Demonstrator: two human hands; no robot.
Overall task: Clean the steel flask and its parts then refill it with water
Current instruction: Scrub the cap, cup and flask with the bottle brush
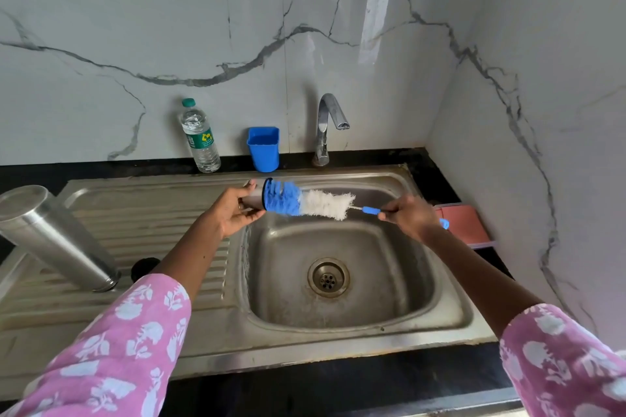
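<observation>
Brushing out the flask cap over the sink

My left grip (233, 210) clasps the small, slippery cap (255, 197); my right grip (408, 215) pinches the brush (305, 201) by its stiff handle.

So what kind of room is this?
Most likely a kitchen, at the washing-up spot. There is a steel sink with a drainboard, a tap on a dark counter, and a steel flask being cleaned with a bottle brush.
</observation>
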